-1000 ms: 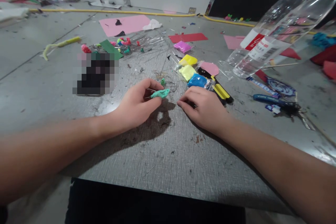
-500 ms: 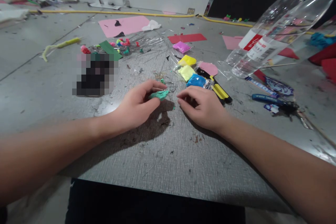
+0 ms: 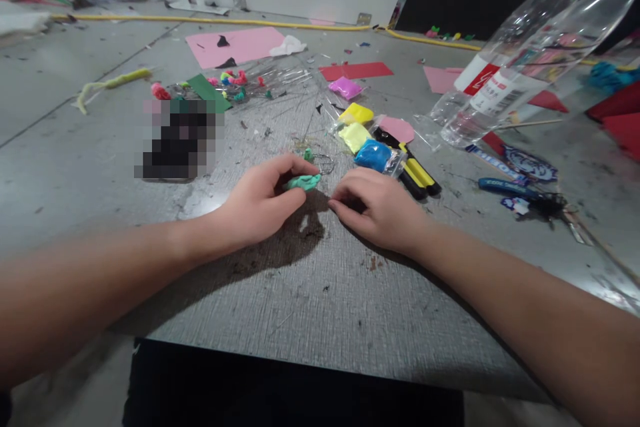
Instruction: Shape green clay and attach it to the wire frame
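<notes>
Between the thumb and fingers of my left hand [image 3: 267, 197] is a soft green lump of modelling clay [image 3: 304, 182]. A thin wire loop [image 3: 326, 163] lies just beyond it, and a smaller green bit [image 3: 308, 155] rests beside the loop. My right hand [image 3: 383, 207] is closed in a pinch low over the table, a short gap to the right of the clay. Its fingertips touch or nearly touch the tabletop; anything between them is too small to make out.
Bagged clay in blue [image 3: 373, 155], pale yellow [image 3: 355, 137] and purple [image 3: 346, 87] lies beyond my right hand, beside a yellow-black cutter [image 3: 419, 173]. Clear bottles [image 3: 493, 103] stand at right, near keys [image 3: 553, 205]. A pixelated dark object [image 3: 175, 143] lies left.
My right hand has moved slightly left and down toward the table, its fingertips now where a tiny green crumb lay. My left hand still holds the green clay, almost unmoved.
</notes>
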### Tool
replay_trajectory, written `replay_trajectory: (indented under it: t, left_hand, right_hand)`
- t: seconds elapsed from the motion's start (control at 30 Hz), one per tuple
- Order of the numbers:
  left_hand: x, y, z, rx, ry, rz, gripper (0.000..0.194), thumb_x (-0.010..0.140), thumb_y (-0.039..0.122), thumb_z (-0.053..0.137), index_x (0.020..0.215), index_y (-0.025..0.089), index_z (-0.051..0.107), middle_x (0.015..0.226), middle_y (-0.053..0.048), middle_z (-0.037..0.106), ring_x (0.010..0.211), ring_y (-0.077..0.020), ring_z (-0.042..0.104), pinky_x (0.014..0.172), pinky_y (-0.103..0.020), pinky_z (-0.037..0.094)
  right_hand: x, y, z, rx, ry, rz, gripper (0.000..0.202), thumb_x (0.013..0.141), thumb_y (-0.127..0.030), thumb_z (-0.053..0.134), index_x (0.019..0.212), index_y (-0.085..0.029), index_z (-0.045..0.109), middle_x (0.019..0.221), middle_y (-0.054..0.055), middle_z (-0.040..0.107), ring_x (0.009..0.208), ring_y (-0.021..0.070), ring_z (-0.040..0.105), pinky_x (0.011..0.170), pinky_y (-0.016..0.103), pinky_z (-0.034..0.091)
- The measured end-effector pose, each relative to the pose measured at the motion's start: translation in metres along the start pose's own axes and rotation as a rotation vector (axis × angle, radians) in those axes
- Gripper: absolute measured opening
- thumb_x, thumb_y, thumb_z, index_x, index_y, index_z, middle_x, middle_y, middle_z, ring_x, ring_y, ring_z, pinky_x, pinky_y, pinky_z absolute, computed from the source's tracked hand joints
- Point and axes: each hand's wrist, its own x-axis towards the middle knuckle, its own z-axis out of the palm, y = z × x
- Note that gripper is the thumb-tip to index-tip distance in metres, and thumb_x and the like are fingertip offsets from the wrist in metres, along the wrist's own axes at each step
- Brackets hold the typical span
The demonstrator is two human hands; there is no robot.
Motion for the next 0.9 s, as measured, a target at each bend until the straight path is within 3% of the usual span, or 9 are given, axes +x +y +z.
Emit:
replay_trajectory:
  t: [0.3,0.5,0.67,0.8,0.9]
  left_hand:
    - [0.0005,-0.0021,0.0008,-0.024,0.001,0.009,0.025,0.082,0.017,0.06,0.106,0.021,0.066,0.069,0.002,0.061,0.055,-0.0124,0.053,0.05,-0.027,0.042]
    - [-0.0001,0.0002,-0.0002,0.038,0.014,0.023,0.027,0.081,0.015,0.059,0.105,0.021,0.067,0.075,0.001,0.062,0.058,-0.0122,0.052,0.051,-0.028,0.04]
    - [0.0006,-0.002,-0.0002,0.037,-0.007,0.032,0.027,0.082,0.016,0.059,0.106,0.022,0.068,0.072,0.001,0.062,0.057,-0.013,0.051,0.05,-0.028,0.04]
    - [0.0008,-0.0039,-0.0001,-0.007,-0.044,0.062,0.027,0.081,0.016,0.059,0.107,0.021,0.068,0.085,-0.002,0.07,0.068,-0.0152,0.061,0.059,-0.029,0.05]
    - [-0.0003,-0.0016,-0.0003,0.004,-0.068,0.086,0.028,0.079,0.014,0.059,0.105,0.019,0.068,0.09,-0.004,0.072,0.072,-0.0158,0.065,0.063,-0.029,0.053]
  right_hand:
    - [-0.0024,-0.0048,-0.002,0.115,0.159,0.15,0.009,0.092,-0.023,0.067,0.083,-0.021,0.068,0.083,0.003,0.074,0.073,0.018,0.064,0.069,0.033,0.047]
    - [0.0001,0.0009,-0.0002,0.092,0.066,0.068,0.016,0.091,-0.028,0.075,0.078,-0.021,0.07,0.078,0.003,0.071,0.074,0.0189,0.064,0.072,0.035,0.049]
    - [-0.0006,0.0041,0.0022,0.032,0.037,0.026,0.019,0.1,-0.026,0.061,0.088,-0.018,0.073,0.086,0.008,0.072,0.082,0.022,0.066,0.077,0.037,0.052]
    - [-0.0016,0.0004,0.0012,0.047,0.125,0.059,0.016,0.1,-0.018,0.057,0.102,-0.019,0.072,0.095,0.008,0.075,0.087,0.0216,0.068,0.079,0.037,0.053]
    - [-0.0022,-0.0042,0.0,0.061,0.209,0.09,0.012,0.097,-0.021,0.06,0.103,-0.02,0.071,0.093,0.006,0.076,0.079,0.0198,0.067,0.073,0.035,0.052]
